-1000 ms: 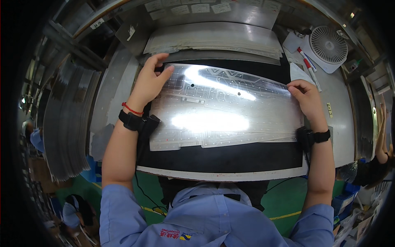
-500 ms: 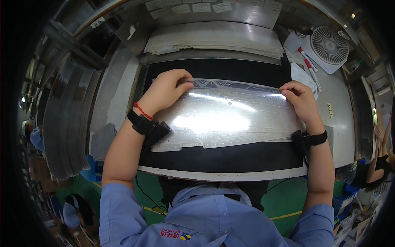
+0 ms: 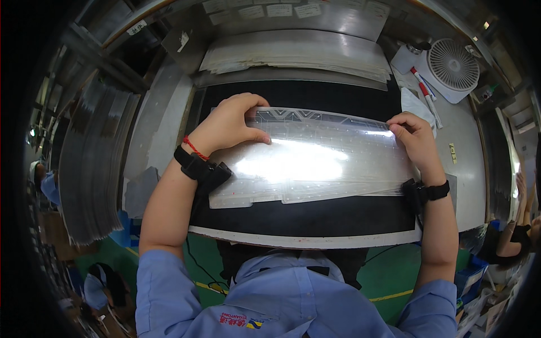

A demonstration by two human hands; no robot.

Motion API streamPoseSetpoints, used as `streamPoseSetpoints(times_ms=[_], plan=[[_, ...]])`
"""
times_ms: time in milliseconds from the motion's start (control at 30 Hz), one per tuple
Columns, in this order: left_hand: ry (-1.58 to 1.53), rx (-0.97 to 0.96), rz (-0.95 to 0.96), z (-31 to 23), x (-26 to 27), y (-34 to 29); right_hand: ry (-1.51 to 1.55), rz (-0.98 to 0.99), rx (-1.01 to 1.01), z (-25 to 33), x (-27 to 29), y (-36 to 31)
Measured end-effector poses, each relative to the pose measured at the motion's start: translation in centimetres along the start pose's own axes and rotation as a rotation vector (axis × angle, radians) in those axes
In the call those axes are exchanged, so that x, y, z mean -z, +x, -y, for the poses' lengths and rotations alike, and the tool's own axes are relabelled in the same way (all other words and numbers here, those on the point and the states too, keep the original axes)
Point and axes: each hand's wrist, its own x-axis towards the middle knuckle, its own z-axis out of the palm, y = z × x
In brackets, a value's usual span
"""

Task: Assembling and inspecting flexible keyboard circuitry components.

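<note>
A thin, shiny see-through plastic sheet with fine printed lines and dots lies over a loose stack of similar sheets on the black mat. At the sheet's far left, my left hand is open. Its thumb is spread apart on the surface and its fingers reach the far edge. My right hand pinches the far right corner between thumb and fingers. Glare hides part of the sheet's middle.
Grey flat sheets are piled behind the mat. A white fan, a red-and-white marker and a pale cloth lie at the back right. Tall sheet stacks stand at the left. Other people are at both sides.
My left thumb has come away from the far edge and spread toward me over the sheet, opening the pinch. My right hand keeps its hold on the corner.
</note>
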Motion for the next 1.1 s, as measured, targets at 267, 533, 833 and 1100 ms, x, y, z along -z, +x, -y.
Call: streamPoseSetpoints(times_ms=[267, 533, 833, 1100], plan=[[0.010, 0.112, -0.001, 0.9, -0.1, 0.1, 0.016, 0.022, -0.039, 0.4, -0.2, 0.0], [-0.175, 0.188, -0.032, 1.1, -0.3, -0.1, -0.113, -0.024, 0.054, -0.1, 0.0, 0.2], [-0.020, 0.179, 0.040, -0.4, -0.9, 0.2, -0.063, 0.001, 0.017, 0.1, -0.2, 0.0], [-0.114, 0.228, -0.106, 2.5, -0.2, -0.1, -0.130, -0.051, 0.069, -0.3, -0.1, 0.2]])
